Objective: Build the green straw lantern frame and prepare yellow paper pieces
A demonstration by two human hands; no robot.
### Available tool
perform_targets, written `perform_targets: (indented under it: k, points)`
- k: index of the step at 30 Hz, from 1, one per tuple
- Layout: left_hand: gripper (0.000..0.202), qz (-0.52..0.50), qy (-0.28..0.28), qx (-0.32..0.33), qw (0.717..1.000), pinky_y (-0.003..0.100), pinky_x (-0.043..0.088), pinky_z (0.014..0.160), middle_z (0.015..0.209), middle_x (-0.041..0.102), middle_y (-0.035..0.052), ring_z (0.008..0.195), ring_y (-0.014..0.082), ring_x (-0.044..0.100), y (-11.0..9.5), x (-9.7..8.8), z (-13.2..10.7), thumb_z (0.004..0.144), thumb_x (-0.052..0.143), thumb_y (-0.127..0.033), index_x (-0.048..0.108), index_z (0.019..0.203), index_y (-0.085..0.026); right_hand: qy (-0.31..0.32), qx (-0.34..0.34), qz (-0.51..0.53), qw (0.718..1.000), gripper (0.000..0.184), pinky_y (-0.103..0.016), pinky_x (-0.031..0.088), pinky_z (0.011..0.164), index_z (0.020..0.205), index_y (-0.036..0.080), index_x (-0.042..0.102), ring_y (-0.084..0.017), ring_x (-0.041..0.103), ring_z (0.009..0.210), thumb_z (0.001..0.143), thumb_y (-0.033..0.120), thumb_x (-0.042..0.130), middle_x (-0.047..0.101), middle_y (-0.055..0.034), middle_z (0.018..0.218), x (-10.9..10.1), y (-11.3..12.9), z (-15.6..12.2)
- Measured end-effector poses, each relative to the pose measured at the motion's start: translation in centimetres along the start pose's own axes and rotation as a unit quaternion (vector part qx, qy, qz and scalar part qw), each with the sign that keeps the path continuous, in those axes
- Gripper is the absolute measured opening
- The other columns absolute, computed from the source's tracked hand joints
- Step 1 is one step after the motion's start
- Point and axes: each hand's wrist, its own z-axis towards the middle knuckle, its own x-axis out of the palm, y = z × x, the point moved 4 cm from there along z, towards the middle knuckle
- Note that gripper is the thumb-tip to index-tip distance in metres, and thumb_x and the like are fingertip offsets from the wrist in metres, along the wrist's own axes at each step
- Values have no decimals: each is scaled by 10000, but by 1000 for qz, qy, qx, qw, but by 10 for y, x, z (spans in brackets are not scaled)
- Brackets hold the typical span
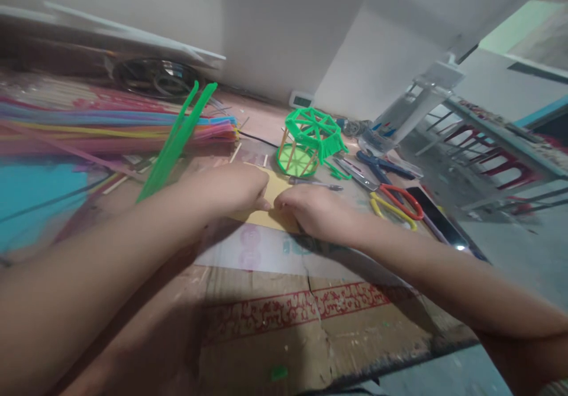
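Both of my hands rest on a yellow paper sheet [276, 187] lying on the cardboard work surface [275, 319]. My left hand [226, 187] is curled, with its fingertips pressed on the sheet's left part. My right hand [310, 209] is curled too, fingers pinched on the sheet's lower right edge. The two hands almost touch at the fingertips. Two long green strips [175, 138] stick up at a slant just left of my left hand; I cannot tell whether that hand holds them. A green straw-and-stick model [310, 141] stands just beyond the sheet.
A heap of coloured straws [110, 125] lies at the far left. Blue-handled scissors [384, 165], red and yellow scissors [397, 202], a pen [316, 183] and a dark phone [437, 215] lie to the right. A dark coil [155, 79] sits at the back. Red chairs [501, 165] stand beyond the table's right edge.
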Motion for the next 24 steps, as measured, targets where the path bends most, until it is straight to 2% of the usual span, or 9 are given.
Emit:
perform_targets:
  k: [3, 5, 7, 9, 12, 13, 15, 19, 24]
  points:
    - [256, 51, 33, -26, 998, 306, 280, 568, 622, 588, 34, 527, 149, 438, -2, -1, -1, 769, 634, -405, 678, 680, -170, 14, 14, 18, 1000, 232, -291, 472, 748, 920, 216, 701, -197, 665, 846, 852, 94, 516, 759, -58, 929, -1, -2, 3]
    - [271, 73, 49, -29, 996, 308, 283, 567, 706, 646, 57, 551, 159, 470, -5, -4, -2, 803, 617, -416, 714, 779, -165, -30, 71, 42, 996, 208, -288, 462, 724, 858, 218, 677, -189, 648, 813, 829, 70, 535, 742, -49, 871, -3, -10, 4]
    - [309, 89, 59, -29, 994, 309, 286, 566, 772, 678, 80, 575, 171, 497, -7, -6, -3, 833, 598, -439, 727, 849, -159, -85, 120, 164, 975, 150, -275, 471, 686, 830, 216, 634, -165, 628, 740, 851, 94, 550, 707, -26, 784, -6, -16, 0]
    - [326, 97, 63, -33, 993, 310, 287, 568, 809, 693, 91, 590, 179, 511, -7, -8, -3, 844, 590, -455, 728, 886, -163, -128, 143, 386, 902, 73, -253, 493, 622, 856, 218, 587, -134, 605, 642, 909, 179, 554, 675, 6, 728, -7, -15, -9]
    - [312, 93, 60, -32, 993, 307, 280, 577, 822, 705, 90, 594, 178, 519, -4, -6, -2, 814, 622, -476, 719, 857, -182, -157, 142, 658, 723, 80, -207, 504, 547, 898, 220, 552, -90, 579, 553, 932, 271, 604, 674, 31, 727, -9, -7, -26]
    - [310, 90, 62, -27, 994, 303, 277, 579, 817, 708, 86, 592, 173, 518, -2, -5, -1, 803, 632, -483, 713, 840, -187, -161, 141, 700, 682, 100, -193, 503, 538, 896, 218, 551, -80, 573, 542, 916, 265, 637, 675, 35, 726, -10, -4, -31]
    - [286, 85, 54, -19, 995, 297, 272, 583, 799, 710, 74, 590, 163, 506, 2, -1, 1, 804, 622, -466, 699, 833, -192, -176, 149, 738, 634, 117, -175, 493, 517, 886, 214, 555, -72, 553, 516, 891, 231, 671, 659, 46, 688, -12, -1, -40]
    - [291, 81, 36, -1, 996, 315, 262, 570, 791, 705, 65, 587, 176, 495, 9, 7, 6, 804, 591, -484, 681, 827, -208, -195, 168, 768, 586, 70, -180, 473, 482, 894, 217, 577, -88, 540, 504, 880, 190, 641, 628, 44, 642, -11, -2, -46]
    - [301, 68, 37, -8, 997, 331, 268, 566, 726, 681, 56, 573, 191, 521, 12, 11, 11, 763, 619, -528, 639, 742, -228, -209, 202, 761, 580, 58, -183, 449, 463, 858, 218, 581, -92, 491, 489, 893, 204, 626, 584, 45, 611, -10, -4, -48]
